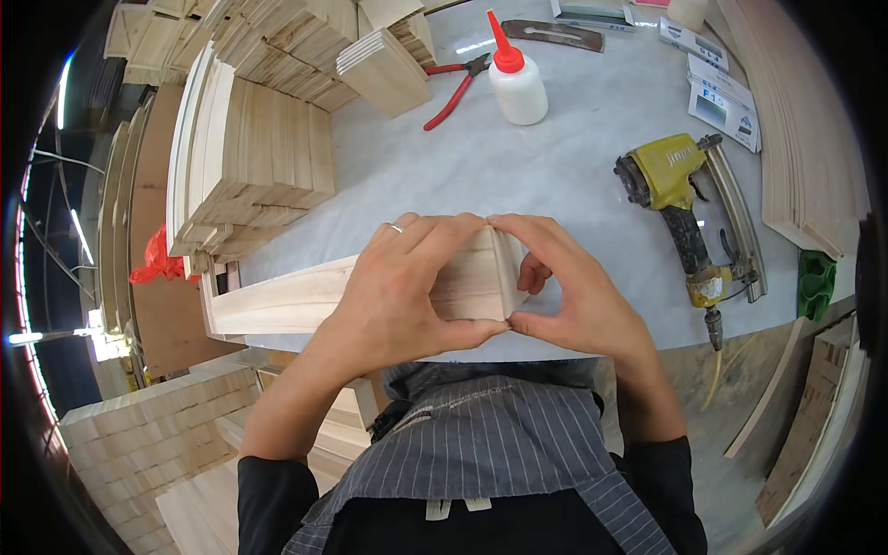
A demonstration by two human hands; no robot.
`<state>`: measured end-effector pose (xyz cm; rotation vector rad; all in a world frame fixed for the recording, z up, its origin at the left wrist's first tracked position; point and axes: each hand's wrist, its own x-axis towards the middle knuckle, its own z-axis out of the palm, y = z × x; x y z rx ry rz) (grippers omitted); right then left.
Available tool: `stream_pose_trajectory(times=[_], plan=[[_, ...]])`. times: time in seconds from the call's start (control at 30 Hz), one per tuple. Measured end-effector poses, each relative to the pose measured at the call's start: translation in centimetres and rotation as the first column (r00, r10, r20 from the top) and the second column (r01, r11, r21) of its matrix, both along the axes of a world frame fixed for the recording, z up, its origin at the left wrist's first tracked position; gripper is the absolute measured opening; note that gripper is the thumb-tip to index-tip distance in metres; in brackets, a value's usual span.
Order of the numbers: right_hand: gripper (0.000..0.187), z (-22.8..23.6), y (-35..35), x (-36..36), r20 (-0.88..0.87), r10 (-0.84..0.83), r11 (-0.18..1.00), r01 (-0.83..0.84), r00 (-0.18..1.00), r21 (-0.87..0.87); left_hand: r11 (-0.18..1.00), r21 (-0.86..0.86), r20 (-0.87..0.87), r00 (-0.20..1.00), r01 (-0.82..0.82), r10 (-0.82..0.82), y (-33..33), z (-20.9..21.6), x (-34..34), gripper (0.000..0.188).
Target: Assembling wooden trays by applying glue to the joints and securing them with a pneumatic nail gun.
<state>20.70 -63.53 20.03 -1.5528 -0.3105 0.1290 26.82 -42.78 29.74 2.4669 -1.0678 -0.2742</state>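
A long, narrow wooden box of pale boards lies along the near edge of the grey table. Its right end is in my left hand, thumb on the near side and fingers on the far side. A short wooden end piece stands against that end. My right hand pinches it between a thumb at the near corner and a forefinger at the far corner. The thumbs and forefingers of both hands nearly meet at the joint. My left palm and fingers hide part of the box.
A yellow air nailer with a hose lies at the right. Farther back are a white glue bottle with a red nozzle, red-handled pliers and small cartons. Stacked boards stand at left, more boards at right.
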Motion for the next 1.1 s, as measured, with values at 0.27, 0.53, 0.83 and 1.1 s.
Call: stream_pose_trajectory(times=[0.27,0.53,0.83,1.1], plan=[[0.087,0.14,0.20,0.08,-0.021,0.004,1.000,-0.004,1.000,-0.017,1.000,0.011,0.016,1.000,-0.009,0.008,0.10,-0.15,-0.10,0.080],[0.090,-0.13,0.38,-0.05,-0.022,-0.034,0.999,0.034,0.999,0.009,0.999,0.032,-0.021,0.999,-0.023,0.024,-0.13,0.02,-0.19,0.079],[0.086,-0.25,0.25,0.13,-0.002,0.004,1.000,-0.004,1.000,0.008,0.999,0.041,0.018,1.000,-0.014,0.014,-0.32,0.02,-0.20,0.079],[0.086,-0.04,-0.03,-0.17,-0.006,0.003,1.000,-0.003,1.000,-0.004,0.997,0.069,0.029,0.999,-0.021,0.019,-0.72,0.14,-0.21,0.079]])
